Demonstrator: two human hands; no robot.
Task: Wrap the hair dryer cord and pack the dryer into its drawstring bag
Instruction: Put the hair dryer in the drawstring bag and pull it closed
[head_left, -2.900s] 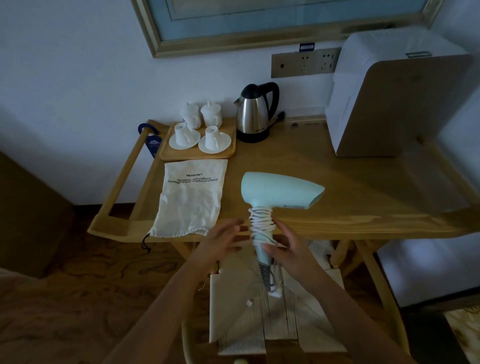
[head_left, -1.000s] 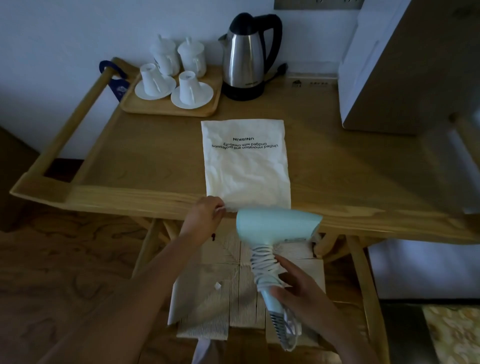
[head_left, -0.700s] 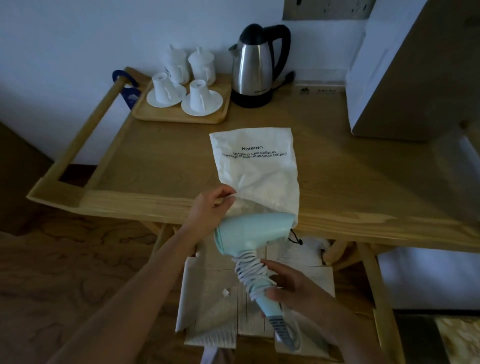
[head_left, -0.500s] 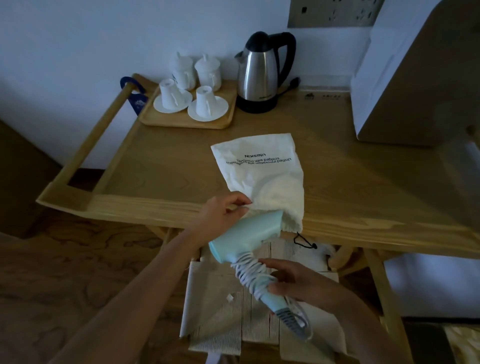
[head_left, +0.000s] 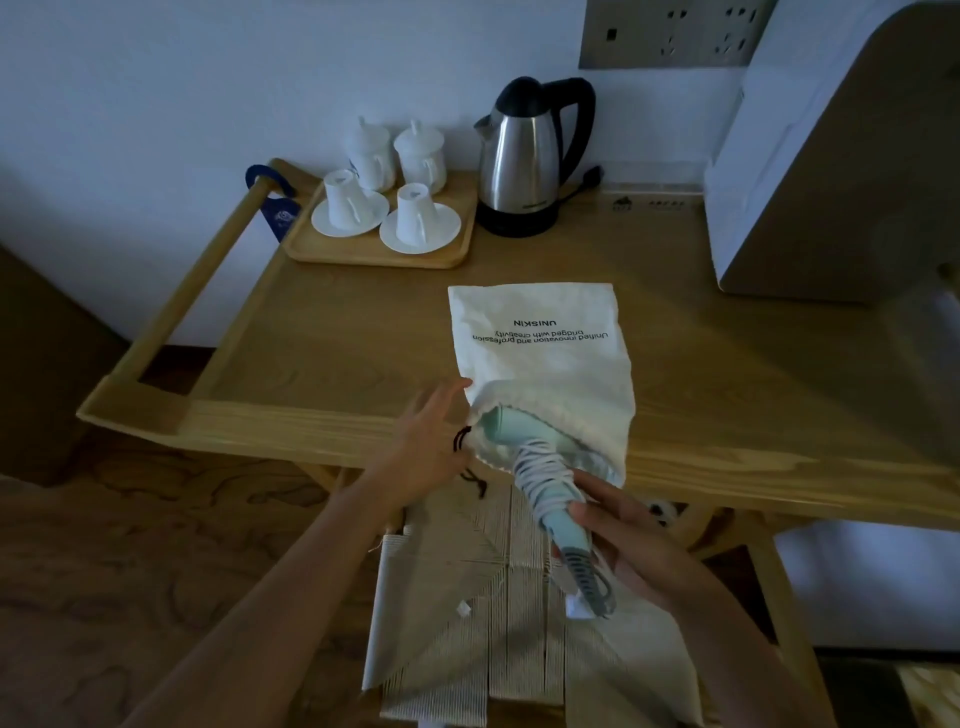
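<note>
Mint-green hair dryer (head_left: 511, 434) lies head-first in the drawstring bag (head_left: 550, 364) mouth, handle slanting back into the grasping right hand (head_left: 631, 548); left hand (head_left: 423, 447), fingers spread, rests beside the opening.

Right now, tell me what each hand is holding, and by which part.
The right hand grips the hair dryer by the lower handle, below the wrapped cord. The left hand is open beside the bag mouth, gripping nothing.

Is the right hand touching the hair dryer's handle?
Touching. The head view shows the right hand with its fingers closed around the hair dryer handle, just below the wrapped cord.
</note>
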